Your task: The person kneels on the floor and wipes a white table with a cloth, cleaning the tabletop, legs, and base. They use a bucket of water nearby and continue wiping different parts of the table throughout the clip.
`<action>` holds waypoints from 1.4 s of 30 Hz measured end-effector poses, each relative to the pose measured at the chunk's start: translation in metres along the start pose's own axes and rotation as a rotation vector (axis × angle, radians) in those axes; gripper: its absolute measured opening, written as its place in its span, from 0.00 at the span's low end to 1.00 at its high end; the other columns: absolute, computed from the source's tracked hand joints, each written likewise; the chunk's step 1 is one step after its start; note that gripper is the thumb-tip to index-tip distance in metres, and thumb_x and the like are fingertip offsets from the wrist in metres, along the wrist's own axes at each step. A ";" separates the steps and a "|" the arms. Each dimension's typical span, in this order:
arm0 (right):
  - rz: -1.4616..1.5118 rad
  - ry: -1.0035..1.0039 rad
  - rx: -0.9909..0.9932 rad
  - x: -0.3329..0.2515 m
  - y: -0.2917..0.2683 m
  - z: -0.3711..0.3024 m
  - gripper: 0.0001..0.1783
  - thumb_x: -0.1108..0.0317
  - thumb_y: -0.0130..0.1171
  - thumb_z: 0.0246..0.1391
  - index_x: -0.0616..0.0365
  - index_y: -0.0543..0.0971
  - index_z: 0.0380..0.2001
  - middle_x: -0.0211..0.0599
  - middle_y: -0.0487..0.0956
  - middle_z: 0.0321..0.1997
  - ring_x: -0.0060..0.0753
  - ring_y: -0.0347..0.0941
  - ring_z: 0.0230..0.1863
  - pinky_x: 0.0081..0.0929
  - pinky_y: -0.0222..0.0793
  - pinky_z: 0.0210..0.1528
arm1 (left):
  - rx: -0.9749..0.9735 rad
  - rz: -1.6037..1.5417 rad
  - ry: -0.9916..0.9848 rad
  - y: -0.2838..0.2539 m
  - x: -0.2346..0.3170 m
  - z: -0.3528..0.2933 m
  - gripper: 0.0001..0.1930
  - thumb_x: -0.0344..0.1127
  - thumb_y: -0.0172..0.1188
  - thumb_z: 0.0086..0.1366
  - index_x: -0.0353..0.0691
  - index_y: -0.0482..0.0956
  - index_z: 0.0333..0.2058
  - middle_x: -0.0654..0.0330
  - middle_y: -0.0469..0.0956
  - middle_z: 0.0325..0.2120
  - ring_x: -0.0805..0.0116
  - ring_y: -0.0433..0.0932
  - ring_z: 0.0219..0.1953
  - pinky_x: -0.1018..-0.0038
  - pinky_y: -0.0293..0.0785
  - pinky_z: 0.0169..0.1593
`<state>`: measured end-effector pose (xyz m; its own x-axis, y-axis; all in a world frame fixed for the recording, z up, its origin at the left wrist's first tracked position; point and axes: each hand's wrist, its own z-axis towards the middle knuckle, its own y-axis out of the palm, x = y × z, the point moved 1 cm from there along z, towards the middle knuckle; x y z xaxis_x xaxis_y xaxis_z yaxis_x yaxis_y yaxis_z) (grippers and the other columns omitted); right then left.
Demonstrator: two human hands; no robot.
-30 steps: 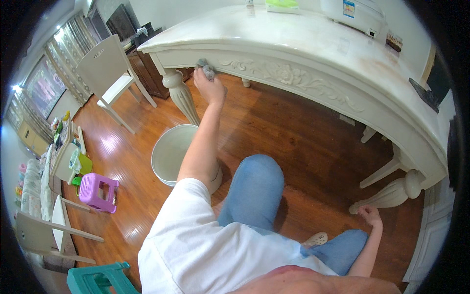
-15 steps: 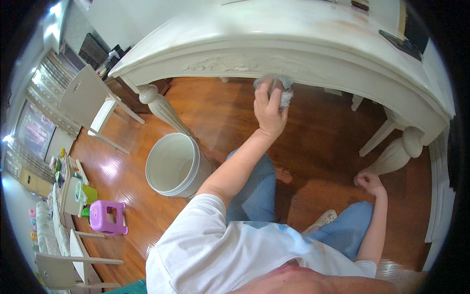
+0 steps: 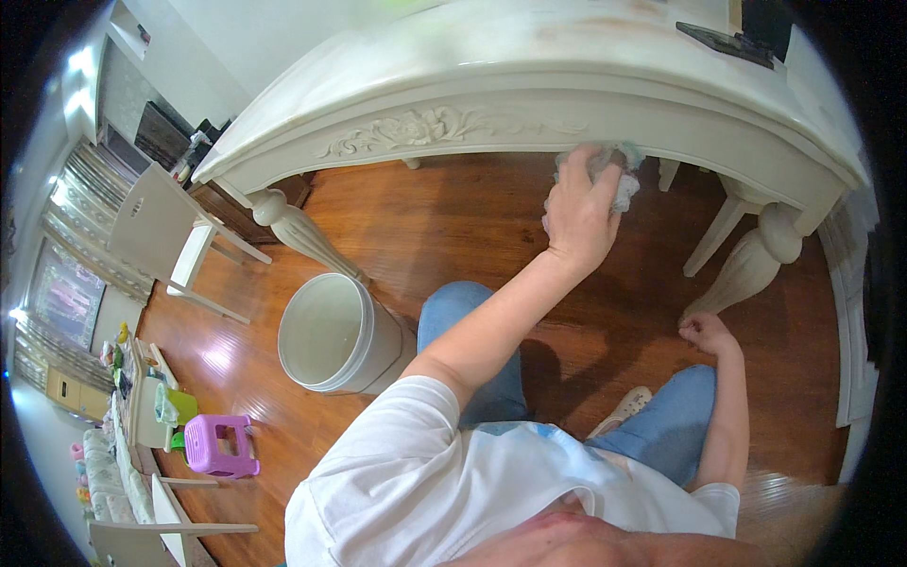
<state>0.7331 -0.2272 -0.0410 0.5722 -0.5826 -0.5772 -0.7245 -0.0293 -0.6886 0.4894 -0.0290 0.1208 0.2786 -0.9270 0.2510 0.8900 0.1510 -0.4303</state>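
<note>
My left hand [image 3: 580,213] reaches forward, its fingers wrapped round a crumpled pale grey-white cloth [image 3: 624,189]. The cloth is pressed to the lower edge of the front apron of a white table [image 3: 510,109], right of its carved flower ornament [image 3: 416,126]. Part of the cloth is hidden behind the fingers. My right hand [image 3: 710,334] is low at the right, its fingers curled in and nothing visible in them. It is beside the foot of the table's fluted right leg [image 3: 751,265]; I cannot tell whether they touch.
A white bucket [image 3: 385,345] stands on the wooden floor, left of my knee. The table's left leg [image 3: 307,236] is behind it. White chairs [image 3: 170,222], a purple stool [image 3: 221,445] and a green bin [image 3: 176,406] are farther left. A dark flat object [image 3: 724,42] lies on the tabletop.
My left hand has slid the cloth to the right along the apron's lower edge, away from the carved ornament. My right hand has stayed beside the right leg's foot. The view has shifted slightly.
</note>
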 end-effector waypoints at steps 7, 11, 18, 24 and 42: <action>-0.147 -0.093 0.102 0.007 0.000 -0.007 0.16 0.62 0.62 0.50 0.62 0.78 0.38 0.47 0.79 0.36 0.42 0.76 0.39 0.34 0.70 0.42 | 0.318 -0.142 -0.003 -0.057 -0.033 -0.001 0.19 0.22 0.60 0.45 0.36 0.75 0.40 0.48 0.67 0.43 0.49 0.66 0.49 0.61 0.61 0.55; -0.084 -0.040 0.088 0.011 0.002 -0.002 0.17 0.62 0.62 0.49 0.62 0.78 0.38 0.48 0.79 0.37 0.44 0.76 0.40 0.35 0.71 0.43 | 0.842 -0.330 -0.339 -0.103 -0.092 0.019 0.25 0.29 0.58 0.61 0.35 0.58 0.55 0.54 0.65 0.46 0.63 0.67 0.46 0.67 0.65 0.52; -0.111 -0.165 0.089 -0.019 0.003 -0.004 0.17 0.62 0.63 0.48 0.63 0.78 0.39 0.48 0.79 0.38 0.44 0.76 0.41 0.34 0.71 0.43 | 0.775 0.020 -0.193 -0.069 -0.096 0.051 0.38 0.28 0.56 0.55 0.22 0.44 0.59 0.37 0.51 0.57 0.47 0.51 0.61 0.59 0.44 0.65; -0.187 -0.174 0.091 -0.031 0.013 -0.013 0.16 0.64 0.62 0.49 0.62 0.78 0.39 0.47 0.79 0.38 0.44 0.75 0.41 0.35 0.70 0.43 | 0.564 -0.051 -0.115 -0.020 -0.032 0.044 0.41 0.22 0.54 0.52 0.25 0.39 0.61 0.33 0.41 0.60 0.38 0.43 0.63 0.51 0.38 0.64; -0.202 -0.178 0.080 -0.021 0.013 -0.016 0.18 0.61 0.60 0.49 0.63 0.78 0.39 0.52 0.77 0.42 0.53 0.73 0.44 0.40 0.69 0.48 | 0.098 -0.290 0.182 0.037 0.056 0.053 0.42 0.19 0.61 0.41 0.38 0.58 0.60 0.41 0.59 0.49 0.41 0.61 0.51 0.57 0.63 0.52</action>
<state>0.7057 -0.2281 -0.0311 0.7657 -0.4190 -0.4880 -0.5605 -0.0624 -0.8258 0.5576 -0.0568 0.1650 -0.0517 -0.9809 0.1876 0.9556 -0.1032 -0.2760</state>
